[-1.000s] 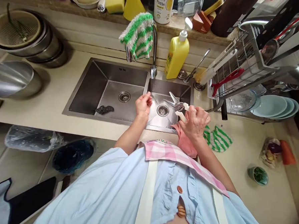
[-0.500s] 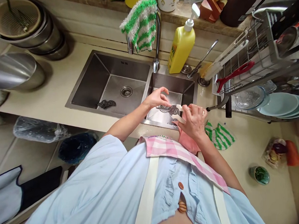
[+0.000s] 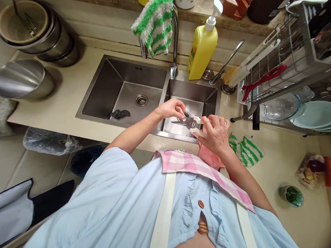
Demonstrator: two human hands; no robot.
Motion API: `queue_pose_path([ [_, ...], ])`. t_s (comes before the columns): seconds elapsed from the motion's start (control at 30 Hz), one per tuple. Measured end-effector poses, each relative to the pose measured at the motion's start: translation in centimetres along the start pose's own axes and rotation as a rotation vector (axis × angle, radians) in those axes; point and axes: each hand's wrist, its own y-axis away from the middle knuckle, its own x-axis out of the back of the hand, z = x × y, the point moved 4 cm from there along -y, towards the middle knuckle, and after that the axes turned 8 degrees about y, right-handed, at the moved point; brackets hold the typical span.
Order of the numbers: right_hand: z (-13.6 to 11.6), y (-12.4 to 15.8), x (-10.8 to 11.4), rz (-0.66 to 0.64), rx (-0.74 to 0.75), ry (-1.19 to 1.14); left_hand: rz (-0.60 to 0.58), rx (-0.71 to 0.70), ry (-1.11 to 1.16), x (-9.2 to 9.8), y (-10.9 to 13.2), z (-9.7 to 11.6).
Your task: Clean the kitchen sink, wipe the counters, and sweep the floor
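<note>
My right hand [image 3: 216,134] is wrapped round the white handles of a pair of kitchen shears [image 3: 191,123]. Their dark metal blades point left over the small right sink basin [image 3: 203,96]. At the blades, my left hand [image 3: 172,109] is closed in a pinch, thumb against fingertips. Whatever lies between those fingertips, if anything, is too small to make out. Just below the left hand, behind the blades, the basin's drain shows in part.
A dark scouring pad [image 3: 120,113] lies in the large left basin [image 3: 149,88]. Behind stand the faucet [image 3: 173,70], draped with a striped cloth [image 3: 156,26], and a yellow pump bottle [image 3: 202,51]. At right is a dish rack [image 3: 277,81]; steel bowls [image 3: 24,81] are at left.
My left hand has come down slightly towards the blades, its thumb and fingers drawing closer together. The right hand keeps its grip on the shears. The view has shifted a little left.
</note>
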Motion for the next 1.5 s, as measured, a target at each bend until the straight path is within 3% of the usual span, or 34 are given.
queue_pose_path([
  [0.3,0.0,0.2,0.1,0.003,0.018,0.014,0.083,0.033,0.003,0.4,0.3,0.3],
  [0.43,0.8,0.6,0.3,-0.018,-0.034,-0.047,0.153,0.022,-0.037,2.5,0.5,0.3],
  [0.53,2.7,1.0,-0.1,-0.055,-0.188,-0.278,0.324,-0.001,-0.121,4.9,1.4,0.9],
  [0.6,3.5,1.3,-1.1,-0.157,-0.286,-0.641,0.396,-0.06,-0.108,5.2,2.0,1.2],
  [0.67,3.1,1.6,-2.5,-0.348,-0.318,-1.123,0.407,-0.134,0.004,3.7,2.3,1.0],
  [0.77,0.5,1.8,-3.5,-0.604,-0.224,-1.652,0.295,-0.175,0.237,-0.9,2.1,0.0],
  [0.87,-1.7,2.1,-3.6,-0.722,-0.099,-1.796,0.14,-0.15,0.383,-5.4,1.8,-1.0],
  [0.93,-2.3,2.6,-3.7,-0.752,-0.083,-1.824,0.1,-0.159,0.416,-6.8,1.9,-1.3],
  [1.2,-2.3,4.4,-4.0,-0.955,-0.093,-2.088,0.154,-0.207,0.341,-5.8,3.3,-0.2],
  [1.37,-2.3,4.5,-3.5,-1.006,-0.107,-2.014,0.194,-0.246,0.362,-5.2,4.2,0.2],
  [1.5,-2.4,4.5,-3.2,-1.005,-0.119,-2.002,0.15,-0.234,0.302,-6.2,4.6,-0.6],
])
